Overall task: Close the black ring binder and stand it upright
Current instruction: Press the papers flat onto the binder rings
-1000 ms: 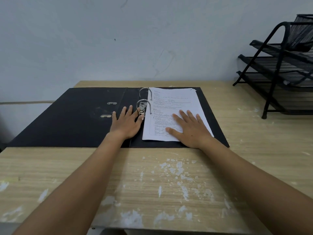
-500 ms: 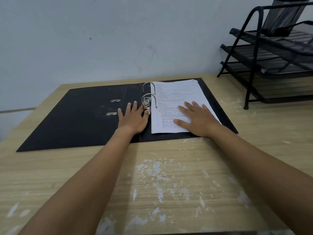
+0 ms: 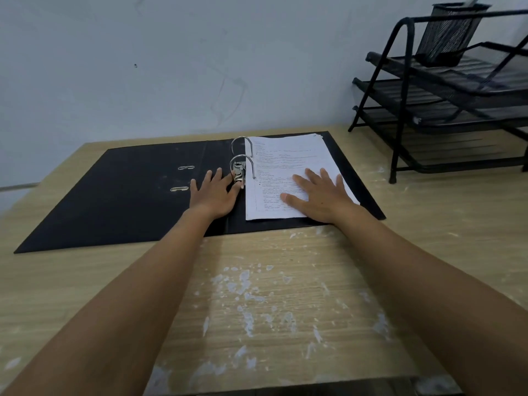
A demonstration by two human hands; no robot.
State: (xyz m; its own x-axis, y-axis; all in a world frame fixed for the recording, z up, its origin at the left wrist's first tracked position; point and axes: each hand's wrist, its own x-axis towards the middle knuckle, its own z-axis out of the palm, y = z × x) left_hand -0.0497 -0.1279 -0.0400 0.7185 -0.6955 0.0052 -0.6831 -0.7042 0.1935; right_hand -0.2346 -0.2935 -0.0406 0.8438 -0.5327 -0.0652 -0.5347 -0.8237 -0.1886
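Flat and palm-down, the left hand (image 3: 213, 197) lies on the inner spine of the black ring binder (image 3: 120, 195), fingers spread and holding nothing; its thumb and forefinger reach toward the metal lever mechanism (image 3: 239, 172) at the foot of the rings (image 3: 242, 158), and whether they touch the lever cannot be told. The right hand (image 3: 320, 195) is likewise open and flat, fingers fanned, pressing on the stack of printed paper (image 3: 285, 167) threaded on the rings. Both bare forearms stretch forward from the lower corners of the view, nearly straight.

The binder lies open and flat on the wooden table (image 3: 271, 295), its left cover spread wide toward the table's left edge, the paper on its right half. The two rings stand arched and closed over the paper's left margin. White flecks mark the tabletop between the arms. At the right, well apart from the binder, a black tiered wire tray rack (image 3: 445, 104) stands on the table with a mesh pen holder (image 3: 448, 32) on its top shelf.

Compared with a second ago, the hands keep the same places on spine and paper; the view has swung, so the binder sits more to the left and more of the rack shows.
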